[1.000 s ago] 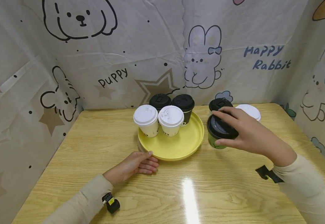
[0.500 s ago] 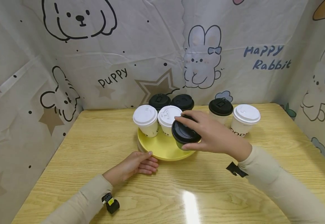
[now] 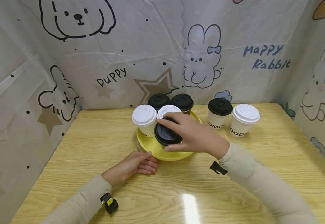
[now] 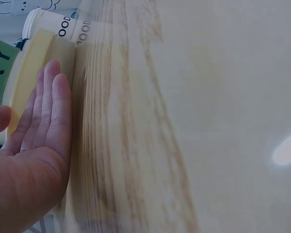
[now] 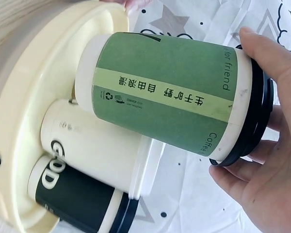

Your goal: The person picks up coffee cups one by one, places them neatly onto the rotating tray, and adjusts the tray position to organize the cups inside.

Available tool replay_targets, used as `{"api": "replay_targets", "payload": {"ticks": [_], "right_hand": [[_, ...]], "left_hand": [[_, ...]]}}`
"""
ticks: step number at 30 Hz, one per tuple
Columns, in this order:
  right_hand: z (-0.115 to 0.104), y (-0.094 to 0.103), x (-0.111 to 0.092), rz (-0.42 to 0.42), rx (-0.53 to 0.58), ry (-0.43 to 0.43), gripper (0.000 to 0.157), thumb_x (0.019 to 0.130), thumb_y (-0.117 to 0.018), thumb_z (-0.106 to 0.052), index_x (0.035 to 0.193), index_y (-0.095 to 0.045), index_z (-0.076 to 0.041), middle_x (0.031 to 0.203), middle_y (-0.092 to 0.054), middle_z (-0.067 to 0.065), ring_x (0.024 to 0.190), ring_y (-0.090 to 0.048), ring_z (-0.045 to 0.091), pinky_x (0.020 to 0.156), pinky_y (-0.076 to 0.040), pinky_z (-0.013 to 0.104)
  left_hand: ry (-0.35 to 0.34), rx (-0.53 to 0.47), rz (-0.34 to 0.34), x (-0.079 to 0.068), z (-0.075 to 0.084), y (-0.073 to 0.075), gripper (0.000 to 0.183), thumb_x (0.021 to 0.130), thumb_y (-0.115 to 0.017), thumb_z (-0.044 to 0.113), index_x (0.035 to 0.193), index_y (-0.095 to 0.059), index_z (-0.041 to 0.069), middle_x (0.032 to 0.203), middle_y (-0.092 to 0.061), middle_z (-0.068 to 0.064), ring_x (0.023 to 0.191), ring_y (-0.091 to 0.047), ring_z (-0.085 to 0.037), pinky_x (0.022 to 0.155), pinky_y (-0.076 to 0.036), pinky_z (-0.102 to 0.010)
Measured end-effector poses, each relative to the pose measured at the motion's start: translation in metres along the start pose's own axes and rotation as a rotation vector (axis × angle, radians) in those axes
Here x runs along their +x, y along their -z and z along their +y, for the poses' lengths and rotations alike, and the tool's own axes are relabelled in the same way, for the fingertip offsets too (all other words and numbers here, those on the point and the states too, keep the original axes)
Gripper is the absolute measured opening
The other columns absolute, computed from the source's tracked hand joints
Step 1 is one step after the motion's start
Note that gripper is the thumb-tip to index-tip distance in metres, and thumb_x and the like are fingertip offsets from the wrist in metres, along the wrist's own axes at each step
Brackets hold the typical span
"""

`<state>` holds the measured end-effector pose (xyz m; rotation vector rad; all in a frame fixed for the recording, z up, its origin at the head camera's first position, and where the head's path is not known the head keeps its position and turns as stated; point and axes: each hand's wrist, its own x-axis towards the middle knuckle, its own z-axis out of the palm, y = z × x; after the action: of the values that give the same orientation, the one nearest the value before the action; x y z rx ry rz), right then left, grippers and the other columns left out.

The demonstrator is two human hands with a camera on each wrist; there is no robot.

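Note:
My right hand (image 3: 194, 133) grips the black lid of a green-sleeved paper coffee cup (image 5: 165, 92) from above. The cup is over the front of the round yellow tray (image 3: 154, 151); whether its base touches the tray is unclear. Two white-lidded cups stand on the tray, one at the left (image 3: 144, 116), the other (image 3: 168, 109) partly covered by my right hand. Behind them are two black-lidded cups (image 3: 158, 100). At the tray's front left edge my left hand (image 3: 138, 163) has its thumb at the rim and its straight fingers along the outer side.
To the right of the tray stand a black-lidded white cup (image 3: 215, 121) and a white-lidded cup (image 3: 242, 123), side by side on the wooden table (image 3: 235, 174). A patterned cloth (image 3: 151, 46) hangs behind the table and along its sides.
My right hand has carried the green-sleeved coffee cup leftward, from the table right of the tray to over the tray's front. The left hand has stayed at the rim.

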<state>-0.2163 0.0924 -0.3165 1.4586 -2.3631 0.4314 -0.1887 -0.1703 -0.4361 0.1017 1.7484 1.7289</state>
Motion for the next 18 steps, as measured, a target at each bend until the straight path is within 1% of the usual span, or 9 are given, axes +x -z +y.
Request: {"api": "replay_targets", "payload": {"ticks": [5,13,18], "right_hand": [[-0.004,-0.011,0.012,0.017,0.016,0.026,0.08,0.077,-0.076,-0.05,0.14,-0.048,-0.008,0.134,-0.049,0.018,0.122,-0.048,0.03,0.103,-0.041,0.045],[-0.007,-0.029,0.022,0.022,0.011,0.01,0.08,0.08,-0.072,-0.054,0.141,-0.046,-0.01,0.136,-0.048,0.017,0.124,-0.046,0.028,0.104,-0.04,0.044],[-0.006,-0.037,0.025,0.028,0.003,-0.009,0.08,0.079,-0.072,-0.055,0.141,-0.047,-0.01,0.135,-0.049,0.016,0.124,-0.047,0.027,0.105,-0.039,0.044]], "left_hand": [[-0.014,0.014,-0.011,0.0,0.0,0.001,0.055,0.102,-0.045,0.036,0.12,-0.056,-0.015,0.099,-0.071,-0.013,0.085,-0.07,-0.018,0.079,-0.058,-0.032],[-0.011,0.024,-0.001,-0.001,0.0,0.0,0.051,0.103,-0.043,0.033,0.121,-0.056,-0.013,0.1,-0.071,-0.012,0.086,-0.07,-0.018,0.08,-0.058,-0.032],[-0.008,0.018,-0.004,-0.001,0.0,0.001,0.053,0.102,-0.045,0.035,0.121,-0.056,-0.013,0.101,-0.07,-0.013,0.087,-0.07,-0.018,0.08,-0.057,-0.032]]}}
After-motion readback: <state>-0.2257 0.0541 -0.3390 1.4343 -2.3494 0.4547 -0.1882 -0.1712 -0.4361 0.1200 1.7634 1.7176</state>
